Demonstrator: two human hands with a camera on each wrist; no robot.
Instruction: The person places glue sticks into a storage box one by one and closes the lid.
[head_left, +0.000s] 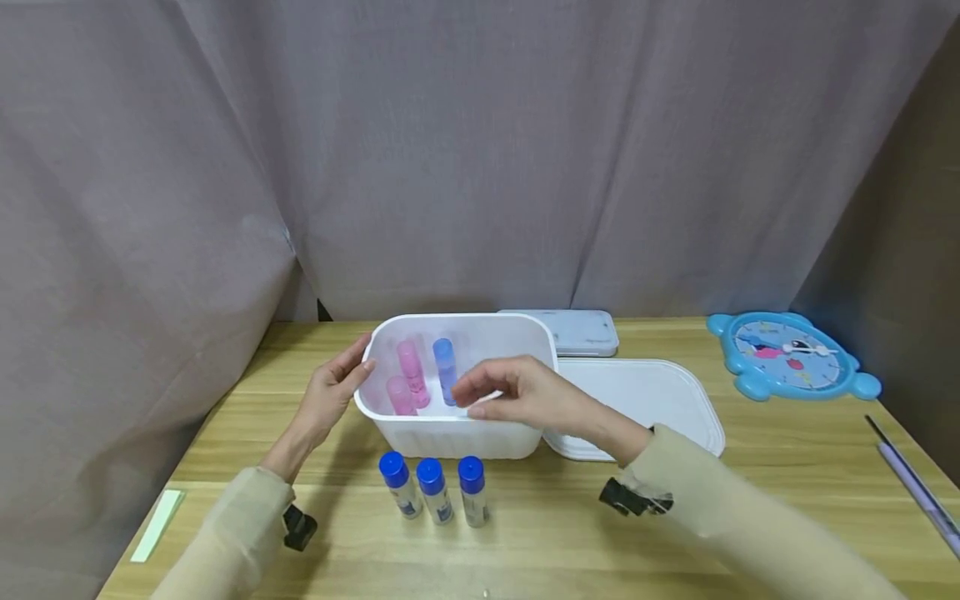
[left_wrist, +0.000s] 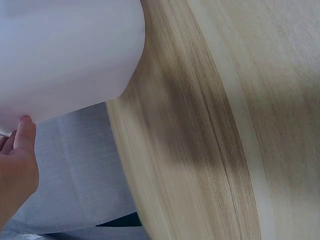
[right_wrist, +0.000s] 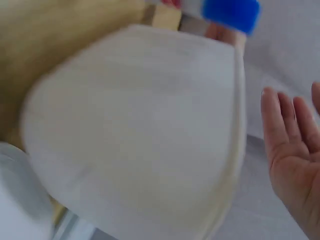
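At frame centre we steady the white rectangular plastic tub (head_left: 457,433), its long axis left-right: our left hand (head_left: 330,396) rests open-fingered against its left rim, our right hand (head_left: 517,396) hovers relaxed, empty, over its front edge.

The tub (head_left: 450,433) is white. Inside it stand 2 pink tubes (head_left: 411,373) and 1 blue tube (head_left: 445,367). In front of the tub, 3 sticks (head_left: 435,487) have blue caps and pale bodies. Right of the tub lies a white lid (head_left: 660,400); farther right, a light-blue clock (head_left: 787,354) with pink hands. The table (head_left: 787,467) is light wood grain. Sleeves (head_left: 720,517) are beige.
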